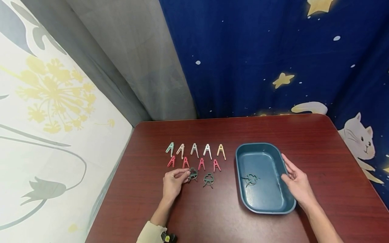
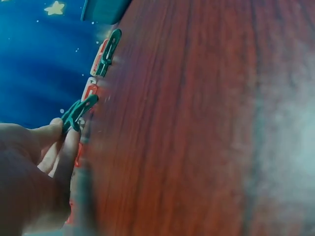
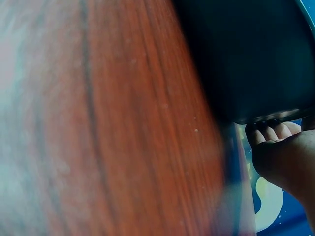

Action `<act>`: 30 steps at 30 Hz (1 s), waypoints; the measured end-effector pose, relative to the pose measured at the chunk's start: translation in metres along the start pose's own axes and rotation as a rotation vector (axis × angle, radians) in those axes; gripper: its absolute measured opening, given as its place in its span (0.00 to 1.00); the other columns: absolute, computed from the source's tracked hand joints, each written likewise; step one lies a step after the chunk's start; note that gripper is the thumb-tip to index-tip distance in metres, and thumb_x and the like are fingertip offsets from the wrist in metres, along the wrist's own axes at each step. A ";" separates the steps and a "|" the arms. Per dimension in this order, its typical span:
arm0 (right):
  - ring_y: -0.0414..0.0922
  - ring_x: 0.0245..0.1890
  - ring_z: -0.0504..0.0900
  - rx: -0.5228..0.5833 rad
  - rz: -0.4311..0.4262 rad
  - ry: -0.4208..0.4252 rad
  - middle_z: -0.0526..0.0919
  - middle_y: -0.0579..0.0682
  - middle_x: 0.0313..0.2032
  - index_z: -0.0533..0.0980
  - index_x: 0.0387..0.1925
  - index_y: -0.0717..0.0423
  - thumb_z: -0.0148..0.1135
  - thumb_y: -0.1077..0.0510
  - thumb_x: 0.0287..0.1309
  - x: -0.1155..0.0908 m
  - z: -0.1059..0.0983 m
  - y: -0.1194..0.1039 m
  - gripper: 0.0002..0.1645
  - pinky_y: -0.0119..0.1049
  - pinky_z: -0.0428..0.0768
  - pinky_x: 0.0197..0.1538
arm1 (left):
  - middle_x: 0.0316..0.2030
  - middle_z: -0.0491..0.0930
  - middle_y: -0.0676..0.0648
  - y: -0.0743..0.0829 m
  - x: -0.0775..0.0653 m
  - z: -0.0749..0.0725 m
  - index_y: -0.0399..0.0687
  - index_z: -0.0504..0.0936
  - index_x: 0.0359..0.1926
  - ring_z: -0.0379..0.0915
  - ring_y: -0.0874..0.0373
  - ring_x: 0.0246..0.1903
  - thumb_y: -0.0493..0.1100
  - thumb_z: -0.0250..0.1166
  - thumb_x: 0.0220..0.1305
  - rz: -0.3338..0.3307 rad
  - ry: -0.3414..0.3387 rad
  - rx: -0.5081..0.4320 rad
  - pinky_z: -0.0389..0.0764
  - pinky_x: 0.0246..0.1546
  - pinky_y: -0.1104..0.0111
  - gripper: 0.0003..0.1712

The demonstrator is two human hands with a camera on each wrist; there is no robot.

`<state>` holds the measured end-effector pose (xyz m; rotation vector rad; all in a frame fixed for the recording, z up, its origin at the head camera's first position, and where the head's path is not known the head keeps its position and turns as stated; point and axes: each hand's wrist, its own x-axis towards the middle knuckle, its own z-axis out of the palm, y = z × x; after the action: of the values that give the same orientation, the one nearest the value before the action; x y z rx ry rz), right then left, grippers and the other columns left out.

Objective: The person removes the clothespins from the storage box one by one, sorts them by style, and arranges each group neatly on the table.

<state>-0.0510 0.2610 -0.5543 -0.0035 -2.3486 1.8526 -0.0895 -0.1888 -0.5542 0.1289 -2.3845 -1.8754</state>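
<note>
My left hand [image 1: 173, 184] pinches a dark green clip [image 2: 78, 112] between thumb and fingertips, close over the table. Just right of it lies a second green clip [image 1: 208, 180], legs toward me. My right hand [image 1: 299, 185] grips the right rim of a blue tray [image 1: 262, 202], thumb over the edge and fingers along the outside. Inside the tray, toward its left wall, rests another green clip [image 1: 251, 180]. In the right wrist view, the fingers [image 3: 275, 132] curl against the dark side of the tray.
Beyond my left hand stands a row of red clothespins [image 1: 201, 164]. Behind them runs a row of pale ones, with a mint clothespin [image 1: 170, 148] at the left and a yellow clothespin [image 1: 221, 151] at the right. A blue curtain [image 1: 243, 60] hangs behind the brown table [image 1: 212, 216].
</note>
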 end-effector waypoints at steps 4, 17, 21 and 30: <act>0.20 0.60 0.72 0.006 -0.003 -0.002 0.65 0.70 0.72 0.59 0.82 0.59 0.55 0.77 0.67 0.000 0.000 0.000 0.44 0.14 0.72 0.55 | 0.38 0.90 0.36 -0.002 -0.001 -0.001 0.33 0.92 0.41 0.90 0.57 0.30 0.30 0.75 0.64 -0.046 -0.007 0.017 0.87 0.33 0.69 0.05; 0.21 0.58 0.75 -0.009 0.008 -0.006 0.65 0.69 0.71 0.59 0.82 0.56 0.55 0.75 0.68 -0.002 -0.001 -0.003 0.44 0.15 0.73 0.54 | 0.26 0.90 0.58 0.000 -0.005 -0.001 0.55 0.95 0.35 0.87 0.68 0.26 0.42 0.82 0.59 0.159 0.093 0.434 0.83 0.27 0.74 0.04; 0.20 0.58 0.74 0.004 0.005 -0.003 0.65 0.69 0.71 0.59 0.82 0.57 0.56 0.75 0.68 -0.002 -0.001 -0.002 0.44 0.14 0.72 0.54 | 0.27 0.90 0.61 -0.002 -0.005 -0.001 0.58 0.95 0.35 0.87 0.70 0.28 0.44 0.83 0.57 0.196 0.123 0.494 0.84 0.30 0.71 0.05; 0.20 0.58 0.74 -0.003 0.018 -0.011 0.65 0.70 0.72 0.58 0.82 0.56 0.56 0.75 0.69 -0.002 -0.001 -0.001 0.44 0.14 0.72 0.54 | 0.31 0.90 0.61 -0.001 -0.004 -0.006 0.58 0.95 0.37 0.87 0.67 0.31 0.41 0.81 0.60 0.207 0.137 0.457 0.83 0.31 0.72 0.06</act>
<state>-0.0490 0.2615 -0.5536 -0.0150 -2.3668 1.8619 -0.0851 -0.1948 -0.5539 0.0418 -2.5692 -1.1743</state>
